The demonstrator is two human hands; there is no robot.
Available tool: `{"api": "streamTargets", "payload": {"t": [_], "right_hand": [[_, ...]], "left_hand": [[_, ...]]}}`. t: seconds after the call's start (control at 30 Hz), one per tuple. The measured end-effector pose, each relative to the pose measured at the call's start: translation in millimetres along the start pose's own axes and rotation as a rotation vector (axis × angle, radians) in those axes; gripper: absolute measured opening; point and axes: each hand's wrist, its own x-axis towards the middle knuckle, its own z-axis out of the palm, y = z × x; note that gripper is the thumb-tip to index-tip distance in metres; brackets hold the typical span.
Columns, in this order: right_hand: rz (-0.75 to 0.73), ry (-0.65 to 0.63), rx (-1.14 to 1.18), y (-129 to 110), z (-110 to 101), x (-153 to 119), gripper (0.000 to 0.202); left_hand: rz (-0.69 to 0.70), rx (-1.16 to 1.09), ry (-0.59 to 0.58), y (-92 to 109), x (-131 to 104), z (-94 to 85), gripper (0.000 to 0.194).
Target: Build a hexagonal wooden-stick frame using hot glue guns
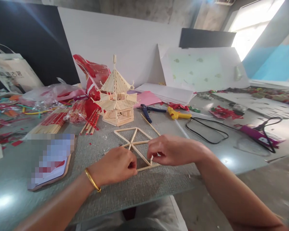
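- From my head view, the stick frame (130, 145) lies flat on the desk (110, 197), its spokes meeting at a hub, with the hands at its near side.
- My left hand (117, 165) has its fingers curled in by the near edge strip; their tips are turned away, so I cannot tell what they grip.
- My right hand (170, 150) has thumb and forefinger drawn close at a short pale piece (151, 159) by the near right corner (whether it is truly pinched, I cannot tell).
- To do this joint well, I'd brace the frame lightly with the left fingers, line the piece up squarely with the corner, and press without skewing the spokes.
- The yellow glue gun (179, 113) sits beyond, near the dark blue cutters (148, 110); I'd mind its black cord (208, 141).
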Motion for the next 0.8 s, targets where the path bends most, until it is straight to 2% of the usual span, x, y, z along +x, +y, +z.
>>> {"api": "streamTargets", "payload": {"t": [0.13, 0.4, 0.8], "right_hand": [[0.03, -0.014, 0.041, 4, -3, -5, 0.011], [0.039, -0.109, -0.096, -2, 8, 7, 0.013], [0.097, -0.104, -0.136, -5, 14, 8, 0.015]], "left_hand": [[-0.001, -0.029, -0.013, 1, 1, -2.7, 0.019], [-0.027, -0.017, -0.031, 3, 1, -2.7, 0.019], [-0.027, -0.056, -0.03, 0, 2, -2.2, 0.02]]}}
